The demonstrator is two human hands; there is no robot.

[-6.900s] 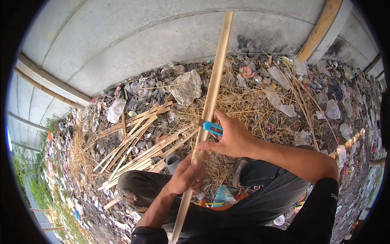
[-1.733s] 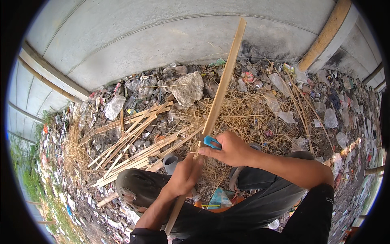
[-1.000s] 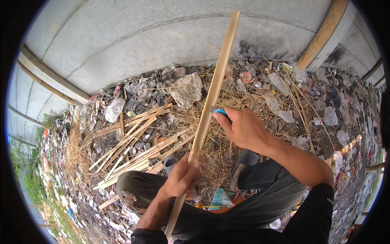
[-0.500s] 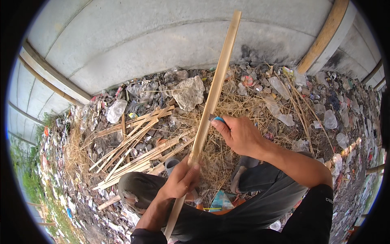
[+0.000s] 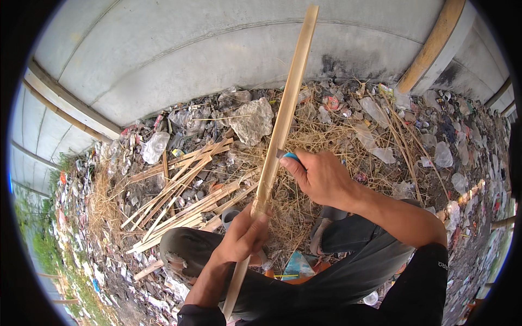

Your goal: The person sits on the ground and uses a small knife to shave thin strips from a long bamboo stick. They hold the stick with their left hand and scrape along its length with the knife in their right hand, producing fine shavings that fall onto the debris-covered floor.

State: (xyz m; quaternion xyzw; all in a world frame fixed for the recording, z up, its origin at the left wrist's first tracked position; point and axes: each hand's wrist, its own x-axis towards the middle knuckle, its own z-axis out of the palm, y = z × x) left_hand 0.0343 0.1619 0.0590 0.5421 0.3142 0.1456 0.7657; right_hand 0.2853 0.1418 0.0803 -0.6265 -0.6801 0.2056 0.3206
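A long split bamboo strip runs slanting from my lap up toward the grey wall. My left hand is closed around its lower part, just above my knees. In my right hand is a blue-handled knife, gripped in a closed fist. Its short dark blade meets the strip's right edge, above my left hand. Most of the handle is hidden inside my fingers. Pale shaved patches show on the strip between the blade and my left hand.
Several split bamboo strips lie piled at the left. A large rock sits beyond them, near the concrete wall. Straw-like shavings and plastic litter cover the ground. A blue triangular piece lies between my feet.
The bamboo strip's far end has shifted slightly left and up. The knife stays against its edge, and both hands keep nearly the same place and grip.
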